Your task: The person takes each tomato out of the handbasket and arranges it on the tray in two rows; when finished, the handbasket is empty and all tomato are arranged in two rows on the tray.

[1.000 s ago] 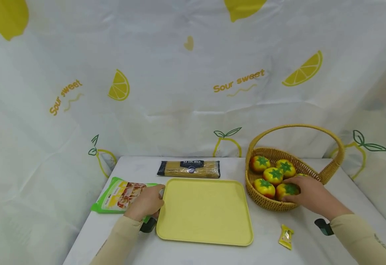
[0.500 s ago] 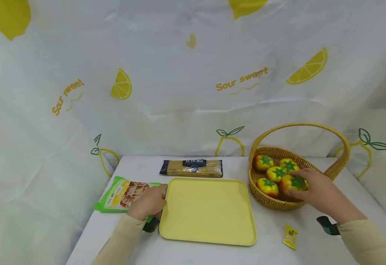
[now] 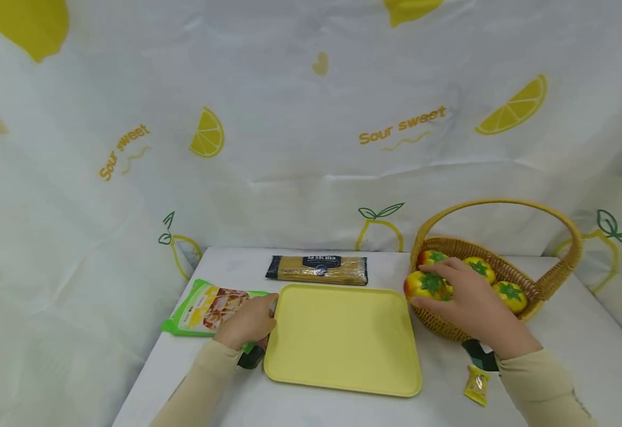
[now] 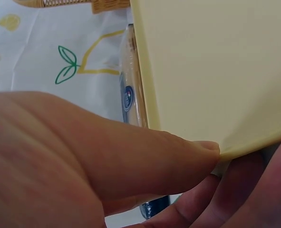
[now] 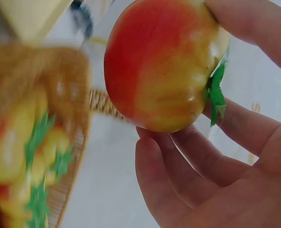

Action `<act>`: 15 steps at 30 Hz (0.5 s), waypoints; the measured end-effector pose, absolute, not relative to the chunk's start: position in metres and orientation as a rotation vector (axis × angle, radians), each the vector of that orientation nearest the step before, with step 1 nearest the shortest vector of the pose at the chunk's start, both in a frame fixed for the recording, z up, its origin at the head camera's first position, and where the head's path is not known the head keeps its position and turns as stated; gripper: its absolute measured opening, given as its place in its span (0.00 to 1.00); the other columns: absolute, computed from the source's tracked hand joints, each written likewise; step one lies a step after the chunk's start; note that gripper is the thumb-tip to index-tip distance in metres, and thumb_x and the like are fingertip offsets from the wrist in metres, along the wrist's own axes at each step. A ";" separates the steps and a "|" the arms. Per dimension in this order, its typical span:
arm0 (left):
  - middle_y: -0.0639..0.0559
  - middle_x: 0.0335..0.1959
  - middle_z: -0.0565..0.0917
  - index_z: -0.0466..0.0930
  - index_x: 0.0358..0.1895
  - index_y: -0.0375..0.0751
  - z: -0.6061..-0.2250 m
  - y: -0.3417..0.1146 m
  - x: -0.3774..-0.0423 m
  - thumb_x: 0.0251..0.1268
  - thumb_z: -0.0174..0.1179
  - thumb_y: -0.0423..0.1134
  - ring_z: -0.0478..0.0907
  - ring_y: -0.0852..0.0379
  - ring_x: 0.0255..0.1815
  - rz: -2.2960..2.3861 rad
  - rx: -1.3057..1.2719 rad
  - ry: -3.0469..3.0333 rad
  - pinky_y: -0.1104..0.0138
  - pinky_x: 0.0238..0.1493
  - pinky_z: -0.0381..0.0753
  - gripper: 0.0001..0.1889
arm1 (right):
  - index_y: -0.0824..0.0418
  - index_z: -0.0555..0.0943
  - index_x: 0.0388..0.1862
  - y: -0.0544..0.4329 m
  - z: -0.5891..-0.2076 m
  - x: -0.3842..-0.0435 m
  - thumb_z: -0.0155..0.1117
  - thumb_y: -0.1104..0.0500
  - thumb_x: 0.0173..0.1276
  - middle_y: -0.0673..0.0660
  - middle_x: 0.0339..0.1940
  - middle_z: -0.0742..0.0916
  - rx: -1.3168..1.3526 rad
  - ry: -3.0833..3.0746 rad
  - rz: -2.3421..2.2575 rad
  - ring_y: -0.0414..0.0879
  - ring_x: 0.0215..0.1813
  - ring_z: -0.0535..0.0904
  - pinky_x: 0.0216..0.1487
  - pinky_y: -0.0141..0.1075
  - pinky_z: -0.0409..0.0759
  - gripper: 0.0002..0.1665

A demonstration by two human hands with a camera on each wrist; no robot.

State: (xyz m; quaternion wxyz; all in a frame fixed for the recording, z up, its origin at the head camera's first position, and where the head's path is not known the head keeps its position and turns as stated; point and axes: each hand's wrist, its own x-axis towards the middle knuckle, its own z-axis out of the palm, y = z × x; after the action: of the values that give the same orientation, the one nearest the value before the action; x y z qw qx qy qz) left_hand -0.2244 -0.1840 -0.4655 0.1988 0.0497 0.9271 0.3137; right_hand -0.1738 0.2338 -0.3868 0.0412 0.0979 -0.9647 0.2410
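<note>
A yellow and red persimmon [image 3: 422, 285] with a green leafy top is in my right hand [image 3: 476, 305], over the left rim of the wicker basket [image 3: 439, 327]. In the right wrist view, thumb and fingers curl round the persimmon [image 5: 157, 66], away from the others in the basket. My left hand [image 3: 249, 323] pinches the left edge of a pale yellow tray [image 3: 343, 338]. Its thumb lies on the rim of the tray [image 4: 216, 61] in the left wrist view, with the fingers underneath. More persimmons [image 3: 510, 296] lie in the basket, some hidden behind my right hand.
A spaghetti pack [image 3: 316, 270] lies behind the tray. To the left is a green-edged food bag [image 3: 217, 308], partly covered by my left hand. A small yellow wrapped sweet [image 3: 476, 385] lies in front of the basket. A lemon-print cloth [image 3: 300, 148] hangs behind the table.
My right hand has lifted a persimmon from the front of the basket and moved it left to the basket's rim. The left hand keeps its hold on the tray's edge.
</note>
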 end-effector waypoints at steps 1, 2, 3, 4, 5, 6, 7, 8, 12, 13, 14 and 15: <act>0.43 0.43 0.85 0.67 0.82 0.39 -0.466 -0.184 -0.225 0.75 0.56 0.27 0.85 0.53 0.19 0.879 0.143 2.593 0.64 0.19 0.85 0.32 | 0.59 0.81 0.73 0.225 -0.388 -0.176 0.76 0.32 0.68 0.68 0.72 0.79 0.320 -2.948 0.764 0.72 0.70 0.77 0.64 0.71 0.79 0.45; 0.43 0.44 0.85 0.67 0.82 0.39 -0.466 -0.184 -0.225 0.75 0.56 0.27 0.85 0.53 0.19 0.876 0.143 2.595 0.64 0.19 0.85 0.32 | 0.58 0.81 0.73 0.217 -0.390 -0.179 0.76 0.32 0.68 0.67 0.71 0.80 0.340 -2.940 0.788 0.70 0.70 0.78 0.65 0.71 0.80 0.44; 0.42 0.44 0.85 0.67 0.82 0.40 -0.465 -0.184 -0.226 0.76 0.56 0.27 0.85 0.53 0.19 0.875 0.139 2.594 0.63 0.19 0.85 0.32 | 0.57 0.82 0.72 0.209 -0.392 -0.182 0.76 0.33 0.68 0.65 0.70 0.81 0.361 -2.932 0.808 0.68 0.69 0.79 0.65 0.69 0.80 0.43; 0.42 0.44 0.85 0.67 0.82 0.40 -0.465 -0.183 -0.226 0.76 0.55 0.27 0.85 0.53 0.19 0.869 0.138 2.596 0.63 0.18 0.85 0.32 | 0.57 0.83 0.71 0.201 -0.396 -0.185 0.77 0.34 0.67 0.64 0.69 0.82 0.385 -2.918 0.834 0.67 0.67 0.80 0.64 0.66 0.82 0.41; 0.42 0.45 0.85 0.67 0.83 0.40 -0.466 -0.183 -0.227 0.76 0.56 0.27 0.84 0.53 0.19 0.861 0.135 2.600 0.64 0.18 0.85 0.33 | 0.57 0.83 0.70 0.193 -0.400 -0.188 0.78 0.36 0.67 0.61 0.67 0.83 0.405 -2.906 0.861 0.63 0.64 0.82 0.63 0.63 0.83 0.40; 0.42 0.45 0.85 0.66 0.83 0.40 -0.466 -0.183 -0.228 0.76 0.56 0.27 0.84 0.53 0.18 0.858 0.134 2.602 0.64 0.18 0.84 0.33 | 0.57 0.84 0.69 0.184 -0.404 -0.191 0.79 0.37 0.67 0.60 0.65 0.84 0.427 -2.895 0.874 0.61 0.62 0.82 0.61 0.61 0.85 0.39; 0.41 0.45 0.85 0.66 0.83 0.40 -0.466 -0.183 -0.228 0.76 0.55 0.27 0.84 0.53 0.18 0.855 0.132 2.603 0.64 0.17 0.84 0.33 | 0.56 0.84 0.69 0.177 -0.409 -0.194 0.79 0.37 0.67 0.59 0.64 0.84 0.439 -2.891 0.895 0.59 0.60 0.82 0.60 0.59 0.85 0.39; 0.41 0.45 0.85 0.66 0.83 0.40 -0.466 -0.183 -0.228 0.76 0.55 0.27 0.84 0.52 0.18 0.855 0.129 2.604 0.63 0.17 0.84 0.33 | 0.55 0.84 0.69 0.169 -0.414 -0.198 0.80 0.37 0.66 0.57 0.63 0.84 0.449 -2.892 0.918 0.57 0.59 0.82 0.59 0.57 0.86 0.38; 0.42 0.45 0.85 0.68 0.82 0.40 -0.466 -0.183 -0.228 0.76 0.55 0.27 0.84 0.52 0.19 0.858 0.119 2.601 0.63 0.18 0.85 0.32 | 0.53 0.84 0.70 0.140 -0.433 -0.211 0.80 0.37 0.65 0.55 0.61 0.84 0.479 -2.898 1.000 0.53 0.57 0.81 0.58 0.53 0.86 0.39; 0.42 0.44 0.85 0.69 0.81 0.39 -0.466 -0.182 -0.228 0.76 0.55 0.27 0.85 0.52 0.19 0.860 0.121 2.599 0.63 0.18 0.85 0.31 | 0.53 0.84 0.70 0.133 -0.437 -0.213 0.80 0.37 0.65 0.55 0.60 0.84 0.480 -2.898 1.022 0.53 0.56 0.81 0.58 0.52 0.85 0.39; 0.42 0.44 0.84 0.70 0.80 0.39 -0.466 -0.182 -0.228 0.77 0.55 0.27 0.85 0.52 0.20 0.864 0.122 2.596 0.63 0.19 0.85 0.30 | 0.53 0.84 0.69 0.127 -0.442 -0.216 0.81 0.37 0.65 0.55 0.60 0.84 0.485 -2.895 1.038 0.52 0.56 0.81 0.57 0.51 0.85 0.39; 0.43 0.43 0.84 0.71 0.79 0.39 -0.466 -0.182 -0.228 0.77 0.55 0.27 0.85 0.52 0.21 0.868 0.126 2.594 0.63 0.19 0.86 0.29 | 0.54 0.84 0.69 0.121 -0.446 -0.219 0.81 0.37 0.65 0.55 0.60 0.84 0.495 -2.889 1.054 0.52 0.55 0.81 0.56 0.50 0.85 0.39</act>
State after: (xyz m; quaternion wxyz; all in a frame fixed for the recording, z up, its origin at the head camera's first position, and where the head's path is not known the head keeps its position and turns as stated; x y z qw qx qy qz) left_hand -0.2278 -0.1820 -0.4664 0.2004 0.0450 0.9281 0.3106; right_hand -0.2186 0.1208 -0.4460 0.0132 0.1588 -0.9274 0.3383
